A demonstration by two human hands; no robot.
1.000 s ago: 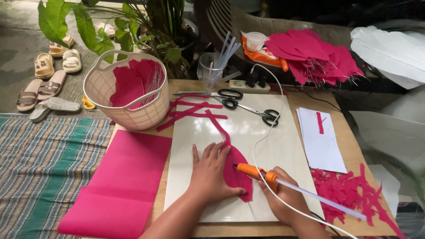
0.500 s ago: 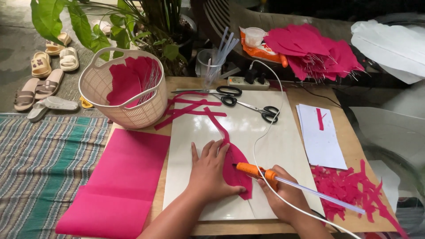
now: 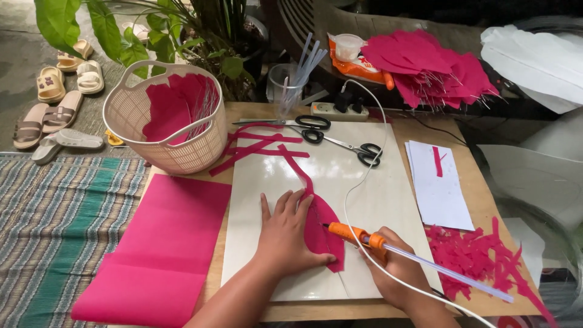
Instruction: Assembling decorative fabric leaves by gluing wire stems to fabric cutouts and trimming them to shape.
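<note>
Left hand (image 3: 285, 234) lies flat, fingers spread, pressing the pink petal piece (image 3: 322, 228) on the white board (image 3: 340, 182), w/ the right hand (image 3: 395, 267) just beside, closed round the orange glue tool (image 3: 358, 235), tip touching the petal's right edge.

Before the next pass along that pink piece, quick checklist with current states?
1. Left hand flat on the pink petal-shaped piece, pinning it to the white board: ok.
2. Right hand gripping the orange-tipped tool: ok.
3. Tool tip at the piece's right edge: ok; actual contact cannot tell.
4. Left fingers apart from the tip: ok.
5. White cord crosses the board beside the piece: not ok.
6. Scissors lie apart at the board's far end: ok.
</note>
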